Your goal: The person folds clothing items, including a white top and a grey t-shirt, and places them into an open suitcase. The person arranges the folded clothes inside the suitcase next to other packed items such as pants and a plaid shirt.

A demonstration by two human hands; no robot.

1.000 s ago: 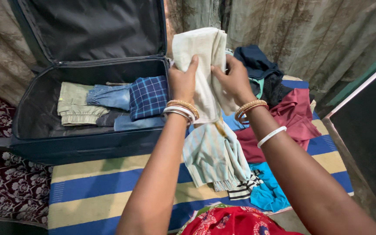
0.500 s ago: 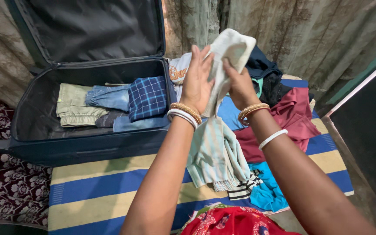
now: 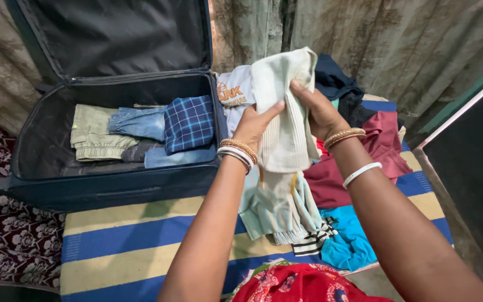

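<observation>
1. The cream cloth (image 3: 284,120) is held up in the air, right of the suitcase (image 3: 107,184).
2. Left hand (image 3: 255,123) and right hand (image 3: 320,109) each pinch one of its edges.
3. Its loose lower fold may slip and unroll, since only fingertips pinch it above the clothes pile (image 3: 359,162).

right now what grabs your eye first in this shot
Both hands, left hand and right hand, hold up a cream cloth at centre frame. Left of it an open dark suitcase holds folded clothes, including a blue checked shirt. A maroon garment lies to the right.
</observation>
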